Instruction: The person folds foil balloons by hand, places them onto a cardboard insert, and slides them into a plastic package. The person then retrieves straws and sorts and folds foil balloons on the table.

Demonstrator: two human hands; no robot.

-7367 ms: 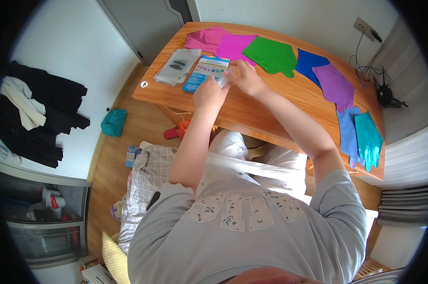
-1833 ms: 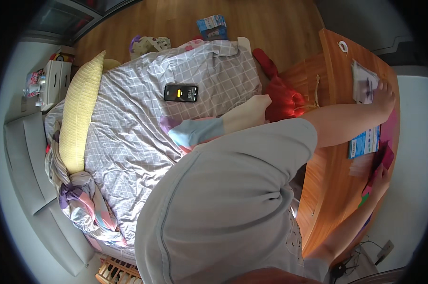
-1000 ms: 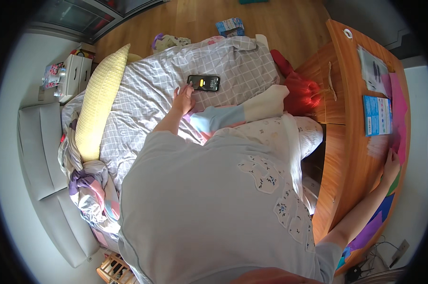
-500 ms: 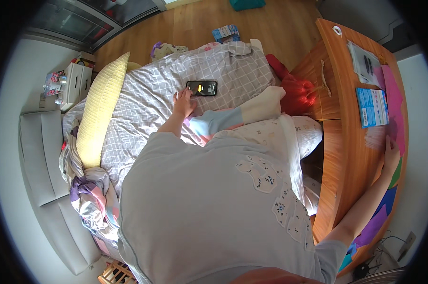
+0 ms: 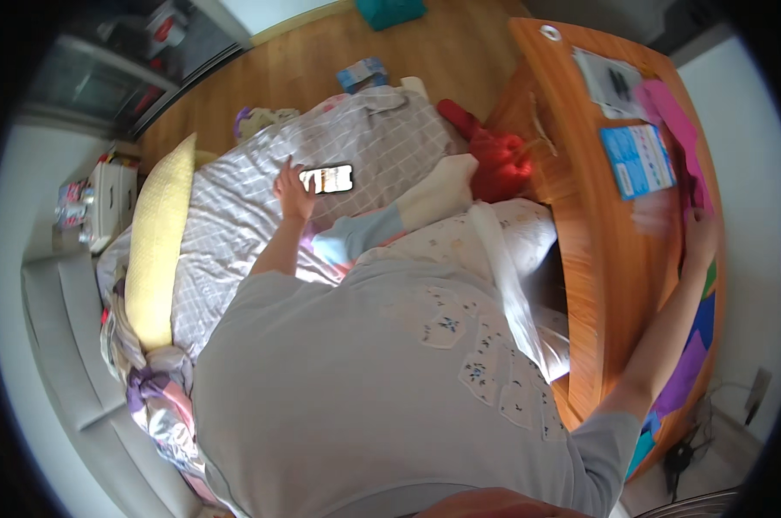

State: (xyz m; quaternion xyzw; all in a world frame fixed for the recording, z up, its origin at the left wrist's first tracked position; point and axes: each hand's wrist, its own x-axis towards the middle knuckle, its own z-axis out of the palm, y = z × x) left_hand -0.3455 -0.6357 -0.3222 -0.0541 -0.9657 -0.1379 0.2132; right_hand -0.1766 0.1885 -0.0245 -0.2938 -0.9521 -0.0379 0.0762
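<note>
A smartphone (image 5: 338, 180) with a brightly lit screen lies on the checked bedsheet. At its left end is my left hand (image 5: 295, 192), fingers apart and holding nothing; one finger reaches the phone's edge or just beside it. Over on the wooden desk, my right hand (image 5: 699, 231) pinches the near end of a bright pink sheet (image 5: 677, 116). That sheet is partly raised from the desk and bent, with a dark shadow under it. Whether it is paper or cloth I cannot tell. More coloured sheets, one of them purple (image 5: 682, 373), lie along the desk's right edge below my forearm.
On the desk (image 5: 572, 155) are a blue printed packet (image 5: 639, 161), a clear sleeve with dark items (image 5: 613, 84) and a white ring (image 5: 550, 33). A red bag (image 5: 501, 164) hangs or rests by the desk. A yellow pillow (image 5: 160, 250) lies on the bed; cables (image 5: 688, 453) trail at lower right.
The phone's screen has gone from dark to bright. My right hand has lifted the pink sheet's near part off the desk. The whole view has shifted slightly.
</note>
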